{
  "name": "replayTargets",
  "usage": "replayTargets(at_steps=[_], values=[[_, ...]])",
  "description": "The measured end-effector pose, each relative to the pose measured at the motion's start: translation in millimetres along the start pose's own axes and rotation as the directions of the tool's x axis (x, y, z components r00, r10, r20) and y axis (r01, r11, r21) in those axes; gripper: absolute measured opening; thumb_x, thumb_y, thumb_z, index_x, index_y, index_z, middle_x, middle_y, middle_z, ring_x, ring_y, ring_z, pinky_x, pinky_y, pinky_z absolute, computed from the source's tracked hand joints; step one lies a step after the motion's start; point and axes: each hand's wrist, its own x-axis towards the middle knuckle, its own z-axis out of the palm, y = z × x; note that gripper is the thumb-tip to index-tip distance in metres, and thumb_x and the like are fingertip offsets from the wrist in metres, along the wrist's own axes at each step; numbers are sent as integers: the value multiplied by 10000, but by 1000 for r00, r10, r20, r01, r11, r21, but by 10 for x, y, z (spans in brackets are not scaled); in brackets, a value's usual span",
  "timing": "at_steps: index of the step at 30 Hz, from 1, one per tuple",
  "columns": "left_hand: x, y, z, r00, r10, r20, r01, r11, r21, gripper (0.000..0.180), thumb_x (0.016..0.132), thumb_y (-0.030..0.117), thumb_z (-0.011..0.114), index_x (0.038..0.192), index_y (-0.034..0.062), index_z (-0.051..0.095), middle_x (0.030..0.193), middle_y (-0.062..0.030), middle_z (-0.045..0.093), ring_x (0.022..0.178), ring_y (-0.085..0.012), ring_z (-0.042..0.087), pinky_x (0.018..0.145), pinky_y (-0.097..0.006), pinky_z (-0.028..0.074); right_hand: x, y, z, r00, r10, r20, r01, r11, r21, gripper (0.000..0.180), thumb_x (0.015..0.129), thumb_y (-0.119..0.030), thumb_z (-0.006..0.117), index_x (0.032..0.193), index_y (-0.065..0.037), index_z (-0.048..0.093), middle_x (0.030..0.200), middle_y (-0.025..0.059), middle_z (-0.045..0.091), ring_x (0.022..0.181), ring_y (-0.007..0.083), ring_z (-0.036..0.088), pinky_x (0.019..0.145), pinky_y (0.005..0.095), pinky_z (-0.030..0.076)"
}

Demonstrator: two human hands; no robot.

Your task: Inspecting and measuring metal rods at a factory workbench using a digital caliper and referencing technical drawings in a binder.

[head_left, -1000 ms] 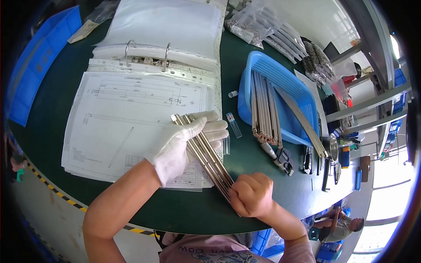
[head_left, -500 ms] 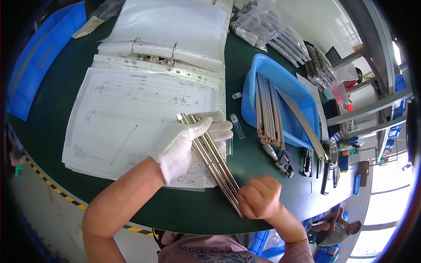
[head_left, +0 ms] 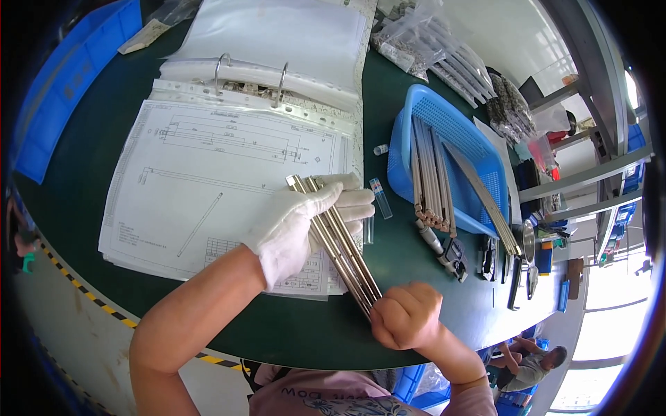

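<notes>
My left hand [head_left: 295, 225], in a white glove, holds a small bundle of shiny metal rods [head_left: 345, 258] lying slantwise across its palm. The thumb presses over the rods, and the other fingers extend beyond them on the far side. My bare right hand [head_left: 408, 315] is closed at the lower ends of the bundle; its curled fingers hide those ends. Beneath the left hand lies an open ring binder with technical drawings [head_left: 180, 166]. Right of the fingertips rests a small clear tube with a blue and red marking [head_left: 381, 198].
A blue perforated basket [head_left: 399, 156] holds more metal rods [head_left: 433, 173]. Beside it lies a digital micrometer [head_left: 444, 251]. Bagged parts [head_left: 444, 55] lie at the back, a blue bin [head_left: 76, 83] stands at far left, and a seated person [head_left: 531, 366] is at lower right.
The view has shifted slightly. The rods' lower ends, which showed past my right fist before, are now covered by it. My left hand keeps its hold.
</notes>
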Motion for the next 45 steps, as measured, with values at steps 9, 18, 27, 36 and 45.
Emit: replayTargets(at_steps=[9, 18, 27, 36, 45], values=[[-5, 6, 22, 1000, -2, -16, 2, 1000, 19, 365, 946, 229, 416, 1224, -8, 432, 1187, -175, 541, 1079, -287, 554, 897, -375, 475, 35, -49, -46, 997, 56, 46, -55, 998, -4, 98, 610, -75, 605, 618, -66, 507, 542, 50, 463, 425, 223, 458, 398, 324, 330], [-20, -5, -7, 1000, -15, 21, 15, 1000, -5, 356, 944, 226, 427, 1222, 4, 442, 1176, -154, 547, 1074, -258, 553, 893, -358, 465, 472, 117, 68, 988, 157, -16, -147, 955, 257, 95, 716, -57, 595, 638, -45, 544, 529, 77, 473, 419, 266, 445, 416, 357, 336], [1, -20, -24, 999, -38, 38, 39, 999, -25, 368, 941, 207, 433, 1244, -4, 427, 1177, -156, 543, 1078, -264, 548, 887, -363, 470, 490, 181, 109, 992, 115, -58, -97, 965, 244, 166, 702, -90, 623, 600, -73, 493, 513, 55, 440, 402, 245, 421, 397, 342, 320], [14, -29, -34, 999, -32, 43, 34, 998, -44, 371, 942, 203, 430, 1250, -5, 415, 1195, -162, 531, 1093, -263, 540, 882, -361, 474, 517, 189, 131, 997, 65, -35, -57, 977, 206, 194, 683, -99, 629, 579, -80, 467, 502, 42, 413, 396, 235, 415, 381, 337, 306], [22, -51, -73, 999, -19, 47, 21, 999, -30, 375, 946, 217, 422, 1246, -7, 415, 1203, -162, 523, 1100, -266, 533, 890, -367, 469, 585, 197, 117, 999, 31, 23, -35, 974, 223, 214, 681, -108, 638, 564, -91, 460, 501, 41, 410, 398, 230, 425, 379, 335, 312]])
